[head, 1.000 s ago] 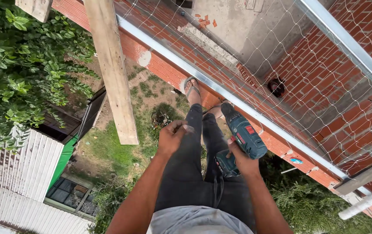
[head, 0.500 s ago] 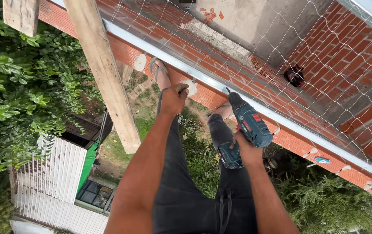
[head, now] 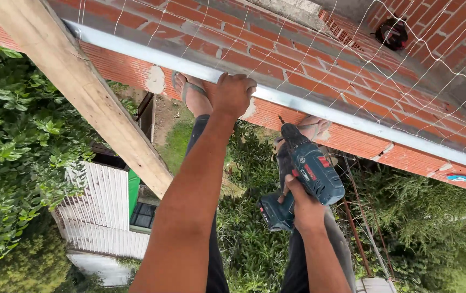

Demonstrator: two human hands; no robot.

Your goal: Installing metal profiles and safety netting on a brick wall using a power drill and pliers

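Note:
My left hand (head: 234, 93) is closed over the grey metal rail (head: 135, 51) that runs along the edge of the red brick wall (head: 309, 65). A blue cordless drill (head: 306, 173) is gripped in my right hand (head: 303, 203), its bit pointing up toward the rail just right of my left hand. My legs in dark trousers hang below, and a foot in a sandal (head: 189, 92) rests against the brick near the rail.
A wooden beam (head: 81, 87) slants down at the left. White mesh netting (head: 385, 49) covers the wall's top. Far below lie green shrubs (head: 10, 146), a white corrugated roof (head: 102, 217) and a green wall. A dark bag (head: 391, 32) lies at top right.
My left hand left my thigh, rose and closed on the metal rail. The drill in my right hand moved up nearer the rail. The view shifted closer to the wall.

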